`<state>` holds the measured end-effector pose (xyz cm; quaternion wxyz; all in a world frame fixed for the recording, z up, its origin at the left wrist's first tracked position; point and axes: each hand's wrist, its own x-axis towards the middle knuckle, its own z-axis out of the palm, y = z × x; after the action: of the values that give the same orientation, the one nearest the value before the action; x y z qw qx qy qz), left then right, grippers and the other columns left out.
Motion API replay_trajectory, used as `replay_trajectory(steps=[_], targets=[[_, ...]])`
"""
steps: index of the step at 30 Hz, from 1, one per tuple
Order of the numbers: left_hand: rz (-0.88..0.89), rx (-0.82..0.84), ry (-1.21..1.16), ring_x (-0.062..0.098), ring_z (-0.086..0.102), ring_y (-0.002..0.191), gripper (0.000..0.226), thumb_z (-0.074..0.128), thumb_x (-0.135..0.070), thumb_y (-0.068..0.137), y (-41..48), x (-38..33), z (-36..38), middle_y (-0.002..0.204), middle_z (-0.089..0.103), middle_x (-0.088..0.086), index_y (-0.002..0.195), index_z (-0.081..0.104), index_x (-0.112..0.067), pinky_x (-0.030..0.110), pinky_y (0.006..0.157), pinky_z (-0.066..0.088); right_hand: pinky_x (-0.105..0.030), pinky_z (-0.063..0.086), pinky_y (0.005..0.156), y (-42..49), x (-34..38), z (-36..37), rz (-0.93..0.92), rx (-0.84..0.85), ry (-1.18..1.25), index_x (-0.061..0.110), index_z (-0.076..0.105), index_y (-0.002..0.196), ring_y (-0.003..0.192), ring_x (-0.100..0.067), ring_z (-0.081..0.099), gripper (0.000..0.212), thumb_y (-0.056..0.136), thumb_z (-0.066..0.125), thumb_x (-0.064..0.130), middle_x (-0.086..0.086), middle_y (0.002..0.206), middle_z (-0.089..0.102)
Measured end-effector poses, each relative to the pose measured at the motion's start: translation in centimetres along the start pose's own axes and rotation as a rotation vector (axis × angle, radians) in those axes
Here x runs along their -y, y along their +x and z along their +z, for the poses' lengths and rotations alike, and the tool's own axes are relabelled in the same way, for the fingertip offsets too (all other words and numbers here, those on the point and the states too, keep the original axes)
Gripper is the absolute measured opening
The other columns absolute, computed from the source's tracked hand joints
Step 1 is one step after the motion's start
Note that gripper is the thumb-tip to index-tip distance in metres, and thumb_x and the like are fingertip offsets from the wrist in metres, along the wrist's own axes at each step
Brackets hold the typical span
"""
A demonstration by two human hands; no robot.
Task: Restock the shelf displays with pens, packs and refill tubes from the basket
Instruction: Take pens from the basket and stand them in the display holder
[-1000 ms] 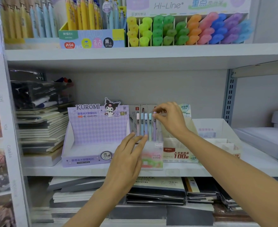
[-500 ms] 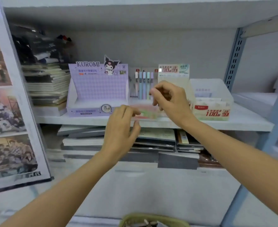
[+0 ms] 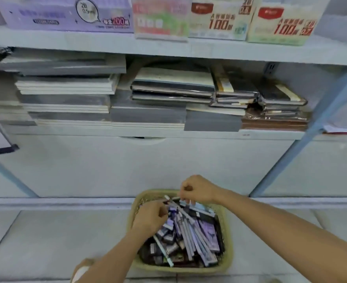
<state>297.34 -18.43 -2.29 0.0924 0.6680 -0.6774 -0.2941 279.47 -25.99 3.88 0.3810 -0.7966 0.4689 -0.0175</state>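
Evidently the fingertips (image 3: 187,201) of the right hand (image 3: 199,189) hung curled over the far edge of the basket (image 3: 228,248), just above a pale pen (image 3: 178,209) that lay across the heap. Blur hid whether they pinched it. The fingers (image 3: 162,213) of the left hand (image 3: 150,218) were curled too, over the basket's left edge, and what they held, if anything, could not be told.

The pens and packs (image 3: 197,237) lay crossed and loose. Lifting one by its end could well drag its neighbours over the rim onto the floor (image 3: 46,242), or a shallow pinch could let it slip.

Half a second earlier both hands had been up at the shelf displays (image 3: 66,15). Now they had dropped into the basket, and only the displays' fronts showed.
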Motion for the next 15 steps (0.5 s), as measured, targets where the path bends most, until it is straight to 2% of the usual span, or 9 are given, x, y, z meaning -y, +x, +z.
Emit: replay_trajectory(steps=[2, 4, 5, 6, 7, 8, 10, 12, 15], targets=[[-0.066, 0.060, -0.060, 0.012, 0.061, 0.086, 0.008, 0.057, -0.021, 0.091, 0.2, 1.2, 2.4, 0.099, 0.071, 0.000, 0.091, 0.065, -0.022, 0.024, 0.078, 0.046, -0.027, 0.052, 0.063, 0.6, -3.1, 3.1, 0.133, 0.071, -0.099, 0.005, 0.068, 0.070, 0.056, -0.017, 0.065, 0.030, 0.092, 0.058, 0.022, -0.009, 0.066, 0.069], [-0.132, 0.103, -0.108, 0.015, 0.062, 0.094, 0.017, 0.058, -0.025, 0.093, 0.7, 2.0, 4.3, 0.105, 0.069, 0.000, 0.106, 0.066, -0.018, 0.024, 0.079, 0.048, -0.025, 0.040, 0.053, 1.1, -5.4, 5.9, 0.257, 0.102, -0.168, 0.013, 0.057, 0.059, 0.048, -0.013, 0.050, 0.035, 0.091, 0.061, 0.027, -0.004, 0.057, 0.057], [-0.157, 0.121, -0.127, 0.015, 0.062, 0.095, 0.020, 0.058, -0.026, 0.093, 0.9, 2.3, 5.2, 0.107, 0.068, 0.000, 0.111, 0.064, -0.018, 0.024, 0.079, 0.048, -0.026, 0.035, 0.054, 1.3, -6.1, 7.0, 0.314, 0.094, -0.171, 0.015, 0.053, 0.062, 0.051, -0.014, 0.045, 0.035, 0.089, 0.063, 0.033, -0.003, 0.060, 0.052], [-0.177, 0.137, -0.150, 0.014, 0.062, 0.095, 0.022, 0.060, -0.027, 0.093, 1.1, 2.5, 6.0, 0.107, 0.067, -0.001, 0.113, 0.063, -0.018, 0.022, 0.079, 0.048, -0.028, 0.034, 0.056, 1.4, -6.7, 8.0, 0.359, 0.079, -0.164, 0.014, 0.054, 0.074, 0.059, -0.015, 0.046, 0.033, 0.087, 0.066, 0.042, -0.002, 0.069, 0.050], [-0.190, 0.151, -0.175, 0.012, 0.061, 0.092, 0.023, 0.061, -0.028, 0.093, 1.2, 2.6, 6.7, 0.105, 0.067, -0.003, 0.114, 0.061, -0.019, 0.020, 0.077, 0.047, -0.029, 0.036, 0.061, 1.7, -7.3, 9.0, 0.396, 0.058, -0.148, 0.011, 0.055, 0.093, 0.071, -0.017, 0.050, 0.042, 0.083, 0.067, 0.051, -0.003, 0.083, 0.052], [-0.198, 0.159, -0.200, 0.010, 0.059, 0.088, 0.024, 0.062, -0.028, 0.092, 1.4, 2.6, 7.4, 0.101, 0.065, -0.005, 0.115, 0.059, -0.020, 0.018, 0.073, 0.046, -0.029, 0.038, 0.066, 2.0, -7.7, 9.9, 0.422, 0.036, -0.130, 0.009, 0.050, 0.113, 0.084, -0.020, 0.055, 0.061, 0.080, 0.067, 0.058, -0.005, 0.099, 0.054], [-0.208, 0.151, -0.230, 0.008, 0.057, 0.083, 0.025, 0.064, -0.026, 0.091, 1.5, 2.8, 8.3, 0.094, 0.063, -0.008, 0.114, 0.057, -0.022, 0.015, 0.066, 0.042, -0.029, 0.039, 0.071, 2.6, -8.3, 11.4, 0.436, 0.020, -0.128, 0.008, 0.041, 0.129, 0.104, -0.024, 0.056, 0.081, 0.075, 0.068, 0.062, -0.008, 0.121, 0.054], [-0.223, 0.111, -0.244, 0.008, 0.058, 0.082, 0.023, 0.064, -0.024, 0.090, 1.7, 3.0, 8.8, 0.090, 0.063, -0.008, 0.111, 0.056, -0.023, 0.017, 0.064, 0.042, -0.030, 0.039, 0.071, 2.9, -8.8, 12.6, 0.421, 0.032, -0.138, 0.010, 0.045, 0.123, 0.105, -0.024, 0.056, 0.075, 0.075, 0.069, 0.062, -0.007, 0.121, 0.054], [-0.229, 0.075, -0.255, 0.003, 0.058, 0.075, 0.016, 0.061, -0.025, 0.091, 2.0, 3.5, 9.2, 0.082, 0.062, -0.011, 0.107, 0.056, -0.024, 0.012, 0.057, 0.040, -0.029, 0.039, 0.061, 3.1, -9.8, 12.9, 0.405, 0.041, -0.078, 0.016, 0.050, 0.099, 0.086, -0.020, 0.055, 0.045, 0.081, 0.067, 0.054, -0.002, 0.094, 0.055]])
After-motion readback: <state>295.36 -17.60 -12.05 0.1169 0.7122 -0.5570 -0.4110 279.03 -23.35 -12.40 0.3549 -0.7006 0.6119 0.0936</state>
